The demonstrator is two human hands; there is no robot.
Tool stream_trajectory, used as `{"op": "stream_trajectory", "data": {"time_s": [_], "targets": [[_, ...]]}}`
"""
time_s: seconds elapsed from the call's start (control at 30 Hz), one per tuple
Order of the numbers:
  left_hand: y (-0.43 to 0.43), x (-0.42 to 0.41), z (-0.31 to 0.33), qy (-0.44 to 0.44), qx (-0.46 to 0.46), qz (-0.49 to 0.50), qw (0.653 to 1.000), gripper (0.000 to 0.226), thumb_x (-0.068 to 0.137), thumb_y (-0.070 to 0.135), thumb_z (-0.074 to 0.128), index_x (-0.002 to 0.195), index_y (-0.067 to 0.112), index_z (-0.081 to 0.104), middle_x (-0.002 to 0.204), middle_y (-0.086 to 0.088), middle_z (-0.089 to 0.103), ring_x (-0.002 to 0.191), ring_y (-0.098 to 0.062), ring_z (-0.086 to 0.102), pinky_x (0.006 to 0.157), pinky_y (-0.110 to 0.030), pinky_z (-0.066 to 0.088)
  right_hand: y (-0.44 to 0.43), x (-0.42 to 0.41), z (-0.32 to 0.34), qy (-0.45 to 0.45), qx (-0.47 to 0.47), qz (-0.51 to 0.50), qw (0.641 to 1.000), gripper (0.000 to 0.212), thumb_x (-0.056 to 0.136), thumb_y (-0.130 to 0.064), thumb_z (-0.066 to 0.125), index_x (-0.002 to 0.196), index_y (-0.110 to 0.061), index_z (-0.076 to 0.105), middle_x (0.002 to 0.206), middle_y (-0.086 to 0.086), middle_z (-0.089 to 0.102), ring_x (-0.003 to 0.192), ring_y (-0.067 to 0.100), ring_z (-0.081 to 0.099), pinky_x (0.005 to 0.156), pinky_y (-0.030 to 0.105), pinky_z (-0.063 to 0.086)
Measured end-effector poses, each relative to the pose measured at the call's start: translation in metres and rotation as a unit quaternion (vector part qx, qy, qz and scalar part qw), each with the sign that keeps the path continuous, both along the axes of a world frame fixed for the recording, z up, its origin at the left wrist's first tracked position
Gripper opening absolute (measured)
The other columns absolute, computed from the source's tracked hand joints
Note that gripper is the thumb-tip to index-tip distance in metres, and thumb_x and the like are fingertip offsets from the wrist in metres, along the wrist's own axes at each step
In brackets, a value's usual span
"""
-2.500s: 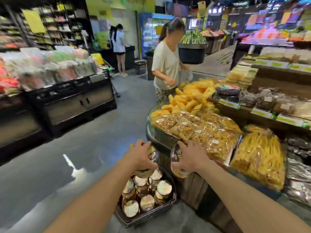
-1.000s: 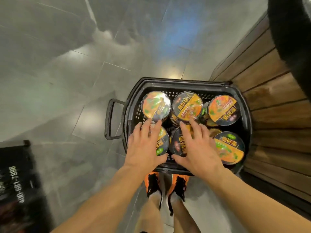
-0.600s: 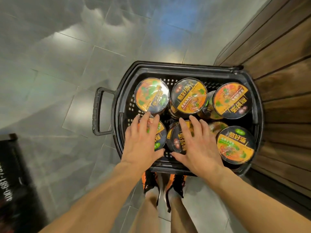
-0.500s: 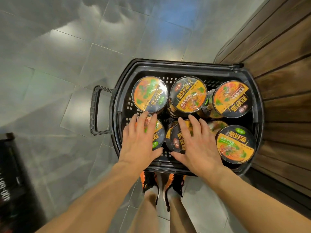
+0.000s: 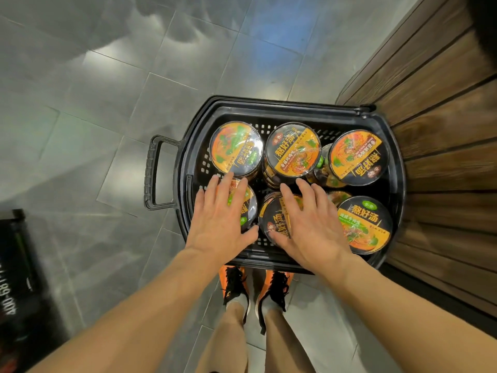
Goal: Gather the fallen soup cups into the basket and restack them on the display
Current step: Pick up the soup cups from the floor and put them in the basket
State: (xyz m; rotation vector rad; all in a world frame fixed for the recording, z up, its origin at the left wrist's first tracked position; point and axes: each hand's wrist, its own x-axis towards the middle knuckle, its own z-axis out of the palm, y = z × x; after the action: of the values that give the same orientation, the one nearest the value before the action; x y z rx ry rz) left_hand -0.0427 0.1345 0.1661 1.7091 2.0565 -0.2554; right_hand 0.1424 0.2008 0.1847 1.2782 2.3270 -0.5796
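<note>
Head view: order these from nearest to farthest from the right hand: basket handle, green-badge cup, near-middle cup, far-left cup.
1. Near-middle cup, beneath the right hand.
2. Green-badge cup, just to the hand's right.
3. Far-left cup, far row of the basket.
4. Basket handle, at the basket's left end.

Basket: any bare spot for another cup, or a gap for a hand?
Crowded: soup cups fill the basket in both rows. Only slivers: mesh between left hand and right hand, dark gap mid-basket. Open room: floor tiles beyond the handle.
</note>
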Motion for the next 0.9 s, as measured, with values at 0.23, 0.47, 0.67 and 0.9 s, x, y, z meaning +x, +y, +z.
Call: {"op": "stream_trajectory", "data": {"time_s": [0.23, 0.47, 0.67, 0.9], "targets": [[0.017, -0.009, 0.073, 0.004, 0.025, 0.009, 1.0, 0.085, 0.094, 0.062, 0.047, 0.162, 0.023, 0.015, 0.169, -0.006, 0.018, 0.156, -0.031, 0.011, 0.125, -0.053, 0.017, 0.021, -0.002, 0.067, 0.0, 0.052, -0.005, 0.999, 0.09, 0.097, -0.067, 0.046, 0.164, -0.018, 0.011, 0.168, 0.016, 0.017, 0.153, 0.042, 0.018, 0.122, 0.056, 0.025], [0.076, -0.033, 0.203, 0.014, 0.08, 0.032, 0.996, 0.082, 0.093, 0.059, 0.051, 0.161, 0.021, 0.025, 0.167, -0.005, 0.024, 0.155, -0.03, 0.015, 0.125, -0.05, 0.017, 0.073, -0.01, 0.197, -0.001, 0.125, 0.017, 0.992, 0.086, 0.097, -0.069, 0.042, 0.162, -0.017, 0.019, 0.167, 0.014, 0.022, 0.15, 0.04, 0.025, 0.12, 0.055, 0.029], [0.111, -0.039, 0.341, 0.021, 0.111, 0.009, 0.994, 0.078, 0.094, 0.057, 0.054, 0.158, 0.021, 0.03, 0.165, -0.003, 0.028, 0.152, -0.025, 0.021, 0.12, -0.047, 0.023, 0.106, -0.014, 0.326, 0.017, 0.206, 0.026, 0.978, 0.085, 0.095, -0.071, 0.044, 0.159, -0.018, 0.023, 0.16, 0.012, 0.034, 0.14, 0.039, 0.037, 0.112, 0.053, 0.037], [0.135, -0.032, 0.514, 0.037, 0.167, -0.014, 0.985, 0.078, 0.094, 0.056, 0.054, 0.16, 0.023, 0.028, 0.164, -0.001, 0.031, 0.149, -0.029, 0.028, 0.117, -0.046, 0.031, 0.129, -0.009, 0.484, 0.062, 0.265, -0.004, 0.962, 0.09, 0.094, -0.073, 0.047, 0.161, -0.018, 0.021, 0.16, 0.011, 0.037, 0.141, 0.039, 0.039, 0.112, 0.051, 0.039]]}}
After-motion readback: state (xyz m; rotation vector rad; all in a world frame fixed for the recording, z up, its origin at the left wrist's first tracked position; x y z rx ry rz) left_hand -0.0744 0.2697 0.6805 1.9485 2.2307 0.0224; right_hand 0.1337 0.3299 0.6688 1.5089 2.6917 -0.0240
